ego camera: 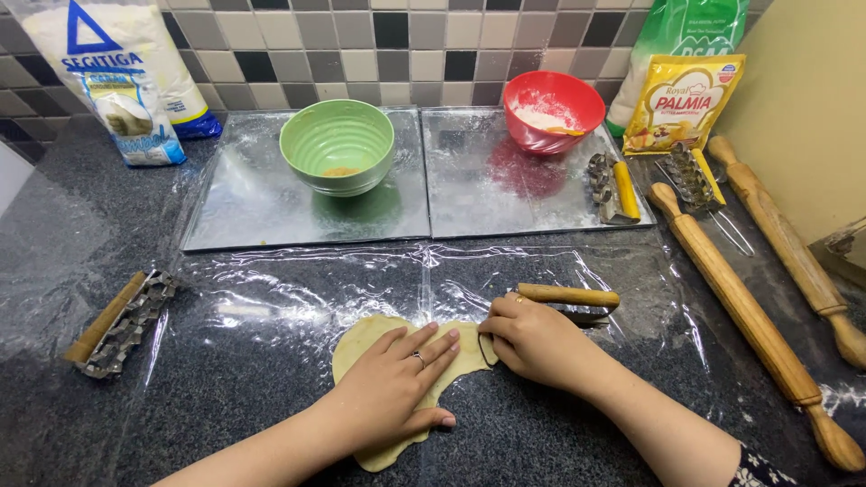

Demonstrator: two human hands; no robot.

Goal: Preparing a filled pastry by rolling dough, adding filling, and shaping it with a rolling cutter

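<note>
Your left hand (397,383) lies flat, fingers spread, on the near dough sheet (361,338); your right hand (532,343) grips a wooden-handled cutter (568,296) at its right edge.

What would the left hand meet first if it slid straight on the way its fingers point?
The left hand lies flat on the pale yellow dough sheet, fingers aimed up-right. Straight on, it would likely first meet the right hand, which grips a wooden-handled metal cutter at the dough's edge.
</note>
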